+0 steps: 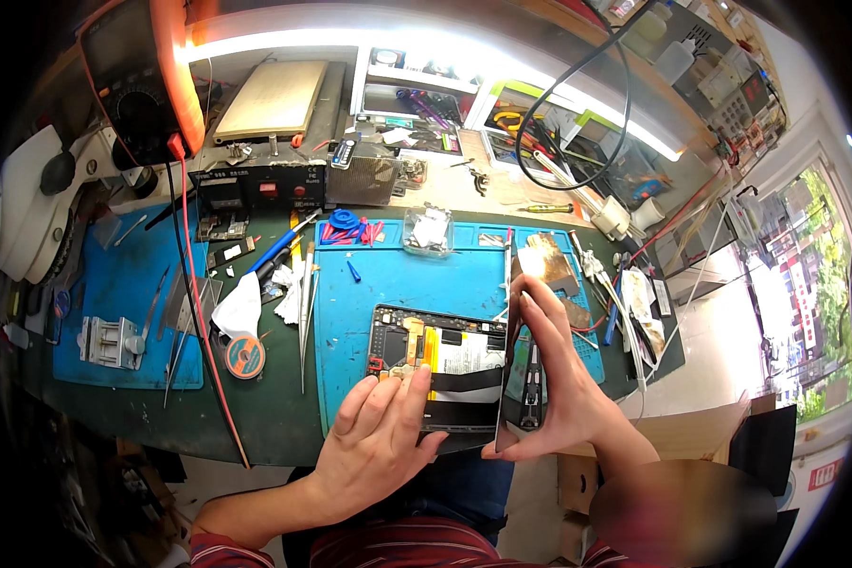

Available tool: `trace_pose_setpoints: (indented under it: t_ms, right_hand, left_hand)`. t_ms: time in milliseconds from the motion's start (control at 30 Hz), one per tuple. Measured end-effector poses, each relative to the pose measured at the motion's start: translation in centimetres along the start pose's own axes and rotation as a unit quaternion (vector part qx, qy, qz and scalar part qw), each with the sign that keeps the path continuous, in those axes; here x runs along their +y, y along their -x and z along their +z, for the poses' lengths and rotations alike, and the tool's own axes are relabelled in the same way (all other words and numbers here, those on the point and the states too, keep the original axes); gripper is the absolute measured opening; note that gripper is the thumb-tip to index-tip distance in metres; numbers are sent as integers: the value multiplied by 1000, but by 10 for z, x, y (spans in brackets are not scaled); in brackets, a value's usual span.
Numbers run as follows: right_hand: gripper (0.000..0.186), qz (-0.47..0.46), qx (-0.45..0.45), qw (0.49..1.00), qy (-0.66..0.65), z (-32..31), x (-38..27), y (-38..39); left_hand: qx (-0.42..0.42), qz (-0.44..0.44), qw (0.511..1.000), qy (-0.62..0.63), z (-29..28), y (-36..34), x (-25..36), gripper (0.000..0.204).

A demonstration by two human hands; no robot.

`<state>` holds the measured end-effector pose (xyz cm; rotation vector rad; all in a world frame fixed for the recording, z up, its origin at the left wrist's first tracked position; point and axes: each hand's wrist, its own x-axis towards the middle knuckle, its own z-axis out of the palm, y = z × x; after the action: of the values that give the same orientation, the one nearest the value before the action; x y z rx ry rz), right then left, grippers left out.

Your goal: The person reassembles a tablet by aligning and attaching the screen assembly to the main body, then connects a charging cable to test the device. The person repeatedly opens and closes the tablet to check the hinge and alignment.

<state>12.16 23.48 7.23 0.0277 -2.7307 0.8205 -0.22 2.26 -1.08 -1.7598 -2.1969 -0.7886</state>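
Observation:
An opened tablet [464,355] lies at the front of the blue mat, with its circuit board, yellow tape and pale battery showing. My left hand [379,426] rests its fingertips on the tablet's left part, beside the yellow strip, and holds nothing. A dark, thin screen panel [509,379] stands on edge at the tablet's right side. Around its top and bottom edges my right hand [563,379] is closed, thumb low and fingers high. A black flat cable [469,381] runs across the tablet toward the panel. What lies under my left fingertips is hidden.
Left of the mat are tweezers [307,322], a solder reel [245,357] and a small metal vise [112,343]. Behind stand a clear box [428,232] and a black power unit [260,189]. An orange multimeter [142,85] hangs its leads over the bench. Tools and cables [625,293] crowd the right.

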Motion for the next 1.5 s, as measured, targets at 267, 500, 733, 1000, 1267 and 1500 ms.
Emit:
trace_pose_setpoints:
  t_ms: [267, 500, 733, 1000, 1267, 1500]
  right_hand:
    - [140, -5, 6, 1000, 14, -1, -2, 2]
    - [118, -6, -19, 999, 33, -1, -14, -13]
    - [106, -24, -99, 988, 118, 15, -15, -29]
    - [110, -8, -136, 978, 158, 28, -3, -16]
    - [115, -3, -149, 975, 164, 35, 3, -8]
    - [116, -16, -133, 981, 142, 36, 11, -1]
  left_hand:
    - [6, 4, 1000, 31, -4, 2, -2, 81]
    - [135, -73, 940, 306, -9, 16, -16, 61]
    - [124, -213, 820, 517, -39, 0, -37, 54]
    - [74, -220, 846, 479, -25, 12, -39, 66]
    - [17, -160, 925, 345, -27, 13, -28, 87]
    - [24, -163, 936, 311, -23, 12, -25, 92]
